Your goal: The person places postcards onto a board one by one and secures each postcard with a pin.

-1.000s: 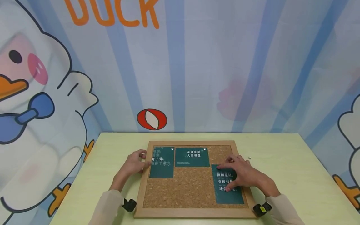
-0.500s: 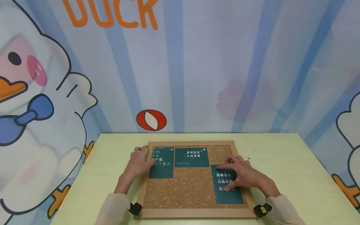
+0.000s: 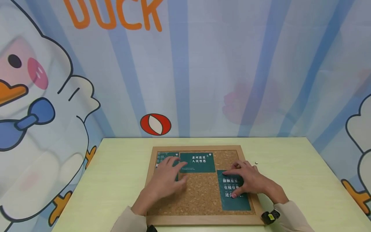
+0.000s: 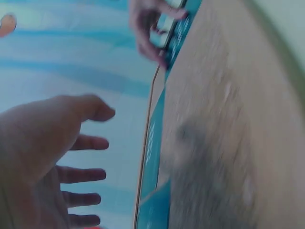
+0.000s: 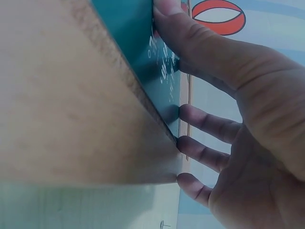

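A wood-framed corkboard (image 3: 200, 196) lies on the table with three dark green cards on it. My right hand (image 3: 250, 177) rests on the right card (image 3: 236, 203), thumb and index finger spread apart on its white lettering; in the right wrist view the other fingertips (image 5: 187, 144) touch the card's edge and the frame. Over the board's left part my left hand (image 3: 165, 178) hovers with fingers spread and nothing in its grasp. It hides most of the left card (image 3: 167, 154) in the head view. The middle card (image 3: 197, 167) lies along the top.
Silver pushpins stand in the left card (image 3: 176, 154) and in the middle card's corner. Another pushpin (image 3: 256, 163) lies on the pale table (image 3: 301, 180) right of the board. A patterned curtain (image 3: 203, 80) hangs behind the table.
My left hand has left the board's left frame and moved right, over the left card and the cork. My right hand stays in place on the right card.
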Demonstrator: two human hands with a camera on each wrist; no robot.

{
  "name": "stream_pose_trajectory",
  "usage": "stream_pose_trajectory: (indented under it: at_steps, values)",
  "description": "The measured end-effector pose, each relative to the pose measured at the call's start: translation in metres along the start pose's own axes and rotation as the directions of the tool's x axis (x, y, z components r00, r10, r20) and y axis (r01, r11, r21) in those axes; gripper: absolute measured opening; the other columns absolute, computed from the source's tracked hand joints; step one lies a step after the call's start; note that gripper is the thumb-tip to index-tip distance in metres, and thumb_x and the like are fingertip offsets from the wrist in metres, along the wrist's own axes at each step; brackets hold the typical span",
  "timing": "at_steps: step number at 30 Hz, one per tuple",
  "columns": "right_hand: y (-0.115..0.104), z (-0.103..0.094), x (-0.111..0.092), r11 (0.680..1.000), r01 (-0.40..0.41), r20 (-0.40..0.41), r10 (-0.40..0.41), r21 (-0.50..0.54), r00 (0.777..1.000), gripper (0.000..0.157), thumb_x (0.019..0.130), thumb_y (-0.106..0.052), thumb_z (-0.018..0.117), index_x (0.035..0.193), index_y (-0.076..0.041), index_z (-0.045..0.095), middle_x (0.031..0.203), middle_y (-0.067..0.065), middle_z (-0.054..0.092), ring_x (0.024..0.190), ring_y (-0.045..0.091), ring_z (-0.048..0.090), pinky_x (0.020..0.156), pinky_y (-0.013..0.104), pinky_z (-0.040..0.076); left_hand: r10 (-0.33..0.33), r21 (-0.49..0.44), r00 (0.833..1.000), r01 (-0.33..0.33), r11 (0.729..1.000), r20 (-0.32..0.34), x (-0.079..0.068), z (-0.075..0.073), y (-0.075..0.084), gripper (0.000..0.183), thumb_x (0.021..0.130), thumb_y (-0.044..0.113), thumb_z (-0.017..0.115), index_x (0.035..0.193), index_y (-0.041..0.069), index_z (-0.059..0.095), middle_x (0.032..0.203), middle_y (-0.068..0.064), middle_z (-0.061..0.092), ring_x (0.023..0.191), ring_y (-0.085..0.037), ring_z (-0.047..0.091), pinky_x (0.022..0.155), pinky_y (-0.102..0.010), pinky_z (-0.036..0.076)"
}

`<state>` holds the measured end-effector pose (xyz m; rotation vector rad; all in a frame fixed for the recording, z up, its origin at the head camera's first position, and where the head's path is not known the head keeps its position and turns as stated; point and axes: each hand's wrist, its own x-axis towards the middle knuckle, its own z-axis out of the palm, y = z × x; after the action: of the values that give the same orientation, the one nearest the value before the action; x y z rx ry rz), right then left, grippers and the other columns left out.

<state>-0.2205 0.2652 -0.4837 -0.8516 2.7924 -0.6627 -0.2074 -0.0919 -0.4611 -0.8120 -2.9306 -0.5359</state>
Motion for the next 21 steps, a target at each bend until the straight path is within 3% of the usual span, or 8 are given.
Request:
stream_pose_trajectory:
  at_steps: [3, 9, 15, 21]
  values:
    - [0.000, 0.000, 0.000, 1.000, -0.002, -0.001, 0.002, -0.006, 1.000, 0.077, 0.069, -0.054, 0.092, 0.137, -0.024, 0.070, 0.130, 0.006, 0.052, 0.116, 0.032, 0.043, 0.082, 0.055, 0.031, 0.079, -0.003, 0.993, -0.079, 0.997, 0.089, -0.001, 0.006, 0.017, 0.054, 0.102, 0.046, 0.061, 0.148, 0.019, 0.058, 0.149, -0.014, 0.050, 0.141, -0.038, 0.042, 0.111, -0.060, 0.038]
    - [0.000, 0.001, 0.000, 1.000, -0.009, -0.001, 0.009, -0.022, 1.000, 0.078, 0.069, -0.056, 0.091, 0.137, -0.025, 0.070, 0.128, 0.004, 0.051, 0.114, 0.029, 0.043, 0.081, 0.052, 0.030, 0.178, -0.005, 0.954, -0.183, 0.983, 0.243, -0.002, 0.021, 0.045, 0.068, 0.098, 0.067, 0.054, 0.154, 0.029, 0.051, 0.153, -0.007, 0.045, 0.145, -0.032, 0.038, 0.114, -0.058, 0.035]
    - [0.000, 0.001, 0.000, 1.000, -0.001, -0.005, 0.001, -0.026, 1.000, 0.078, 0.069, -0.058, 0.090, 0.138, -0.026, 0.069, 0.128, 0.004, 0.052, 0.114, 0.030, 0.044, 0.081, 0.052, 0.031, 0.288, 0.007, 0.902, -0.307, 0.952, 0.321, -0.001, 0.036, 0.062, 0.081, 0.090, 0.084, 0.046, 0.157, 0.038, 0.045, 0.161, -0.003, 0.039, 0.150, -0.034, 0.032, 0.116, -0.061, 0.031]
    - [0.001, 0.001, -0.001, 1.000, 0.002, -0.003, -0.002, -0.020, 1.000, 0.079, 0.070, -0.058, 0.090, 0.139, -0.026, 0.068, 0.131, 0.007, 0.052, 0.115, 0.032, 0.044, 0.082, 0.055, 0.031, 0.352, 0.019, 0.862, -0.385, 0.923, 0.365, 0.005, 0.046, 0.069, 0.082, 0.088, 0.086, 0.046, 0.158, 0.044, 0.041, 0.163, 0.003, 0.036, 0.148, -0.030, 0.036, 0.114, -0.059, 0.035]
